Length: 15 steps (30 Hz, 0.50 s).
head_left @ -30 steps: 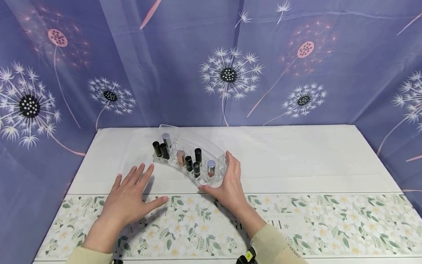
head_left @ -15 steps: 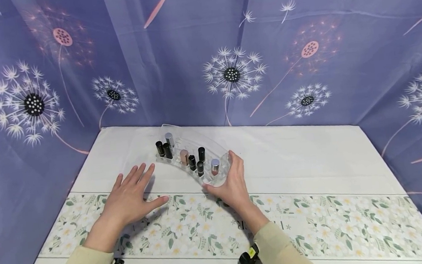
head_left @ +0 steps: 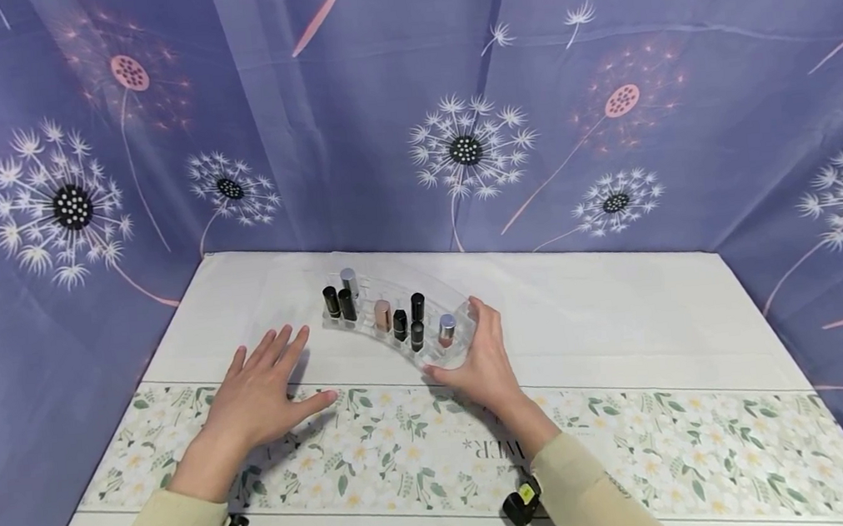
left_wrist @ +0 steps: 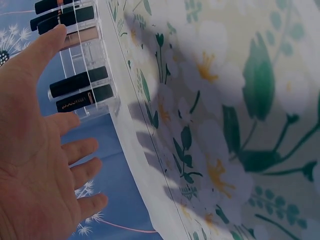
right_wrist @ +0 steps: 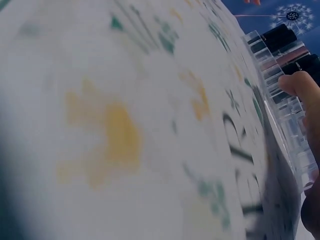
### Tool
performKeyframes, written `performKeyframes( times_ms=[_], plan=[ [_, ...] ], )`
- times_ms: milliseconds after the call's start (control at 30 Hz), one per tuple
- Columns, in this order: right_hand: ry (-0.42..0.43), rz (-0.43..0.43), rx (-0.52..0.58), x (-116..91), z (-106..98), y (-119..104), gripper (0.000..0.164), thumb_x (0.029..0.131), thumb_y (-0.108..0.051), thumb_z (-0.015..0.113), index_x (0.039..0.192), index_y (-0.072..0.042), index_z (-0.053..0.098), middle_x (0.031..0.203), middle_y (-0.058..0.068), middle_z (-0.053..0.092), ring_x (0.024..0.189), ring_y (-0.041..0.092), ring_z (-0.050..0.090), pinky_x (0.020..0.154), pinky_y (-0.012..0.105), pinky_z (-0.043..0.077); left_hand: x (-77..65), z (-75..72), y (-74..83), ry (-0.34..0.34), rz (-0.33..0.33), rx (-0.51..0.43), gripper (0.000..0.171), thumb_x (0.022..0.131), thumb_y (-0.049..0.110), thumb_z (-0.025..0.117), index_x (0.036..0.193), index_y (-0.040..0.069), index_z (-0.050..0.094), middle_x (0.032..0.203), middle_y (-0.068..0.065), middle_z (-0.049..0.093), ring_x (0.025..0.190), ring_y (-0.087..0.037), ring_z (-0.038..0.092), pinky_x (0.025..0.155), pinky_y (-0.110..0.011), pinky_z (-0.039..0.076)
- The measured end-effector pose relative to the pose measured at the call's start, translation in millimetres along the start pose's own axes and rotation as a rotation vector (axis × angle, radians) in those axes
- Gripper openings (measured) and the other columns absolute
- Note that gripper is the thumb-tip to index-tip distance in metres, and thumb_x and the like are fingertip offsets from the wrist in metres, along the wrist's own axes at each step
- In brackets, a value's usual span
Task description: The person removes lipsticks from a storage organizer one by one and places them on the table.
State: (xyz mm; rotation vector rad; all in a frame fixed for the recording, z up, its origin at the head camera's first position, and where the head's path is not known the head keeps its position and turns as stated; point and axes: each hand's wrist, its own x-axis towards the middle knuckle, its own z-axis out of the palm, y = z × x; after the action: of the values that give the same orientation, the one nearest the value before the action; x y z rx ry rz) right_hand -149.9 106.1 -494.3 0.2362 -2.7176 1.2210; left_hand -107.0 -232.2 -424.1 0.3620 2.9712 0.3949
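A right hand (head_left: 479, 362) grips one end of a curved, clear plastic rack (head_left: 394, 289) of glossy black, silver and pinkish tubes (head_left: 400, 325), ahead and left of it; the left hand (head_left: 252, 395) is apart, fingers splayed straight. Beneath, a floral strip (head_left: 378, 451) crosses the white table (head_left: 607, 322) before a purple dandelion-print curtain (head_left: 354, 177). Inverted letters (head_left: 498, 450) beside the right wrist (head_left: 535, 428) include “ER”; gold lettering (left_wrist: 76, 103) on one tube is too small to read.

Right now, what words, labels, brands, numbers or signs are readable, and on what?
"WER*": upside down in the head view, on the floral strip; anything before it is hidden.
Gold lettering on a black tube: too small and blurred to read.
Yellow label on the black wrist device: mark too small to read.
Print on the right sleeve: too small to read.
Numbers: none legible.
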Motion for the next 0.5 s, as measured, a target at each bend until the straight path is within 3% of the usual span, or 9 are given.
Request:
performKeyframes(
  times_ms=[300,500],
  plan=[
    [-0.048,-0.004,-0.014,4,-17,12,0.132,0.069,-0.041,0.098,0.167,-0.006,0.017,0.157,0.02,0.031,0.139,0.036,0.043,0.117,0.052,0.043,1.8,-1.9,3.2,0.008,0.009,-0.016,0.108,0.092,0.077,0.063,0.17,0.012,0.028,0.173,-0.023,0.026,0.159,-0.047,0.023,0.126,-0.071,0.011],
    [-0.062,-0.032,-0.005,2,-29,22,0.13,0.069,-0.039,0.097,0.166,-0.004,0.018,0.155,0.023,0.032,0.134,0.038,0.047,0.114,0.055,0.045,4.1,-0.1,5.6,0.005,0.016,-0.026,0.108,0.092,0.076,0.065,0.17,0.012,0.027,0.173,-0.022,0.026,0.16,-0.046,0.022,0.127,-0.07,0.011]
  ],
)
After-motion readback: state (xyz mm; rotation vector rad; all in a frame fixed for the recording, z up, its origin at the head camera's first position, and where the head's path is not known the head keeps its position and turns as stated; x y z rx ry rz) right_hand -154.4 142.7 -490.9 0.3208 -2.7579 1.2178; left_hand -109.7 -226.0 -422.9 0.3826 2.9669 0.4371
